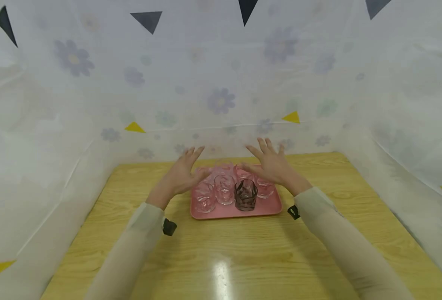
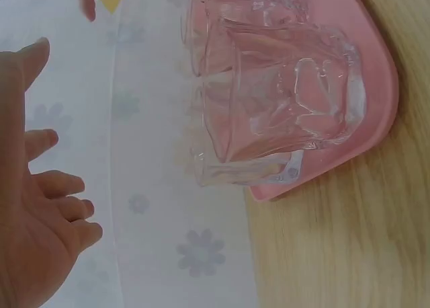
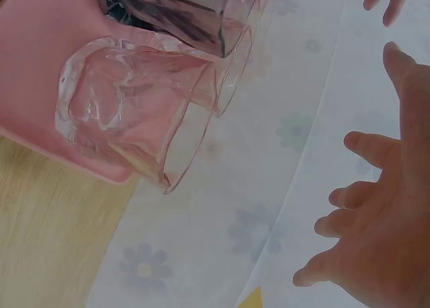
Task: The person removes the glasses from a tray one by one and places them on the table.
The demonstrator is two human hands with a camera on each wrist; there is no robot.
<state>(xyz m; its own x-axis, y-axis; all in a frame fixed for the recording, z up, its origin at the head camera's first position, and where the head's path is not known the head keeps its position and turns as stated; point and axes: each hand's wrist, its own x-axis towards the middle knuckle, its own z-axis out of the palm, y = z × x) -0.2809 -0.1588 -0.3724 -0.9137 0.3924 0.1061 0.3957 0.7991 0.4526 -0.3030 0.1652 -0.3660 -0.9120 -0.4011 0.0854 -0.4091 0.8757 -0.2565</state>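
Note:
On a pink tray (image 1: 221,214) stand several glasses, most of them clear. One smoky dark glass (image 1: 245,195) is in the front row, with a clear glass (image 1: 224,189) to its left. Over the tray's left side hovers my left hand (image 1: 185,173), its fingers spread and holding nothing. My right hand (image 1: 275,166) is raised above the tray's right side, fingers likewise apart, palm empty. A clear glass (image 2: 289,93) is nearest the camera in the left wrist view; the right wrist view has another clear glass (image 3: 134,99) beside the dark one. The hands partly cover the back glasses.
The tray sits on a wooden table (image 1: 221,250). White sheeting with flower prints (image 1: 221,101) hangs behind the table and along both sides. Yellow and dark triangles mark the sheeting. A small black device (image 1: 169,227) is at my left wrist.

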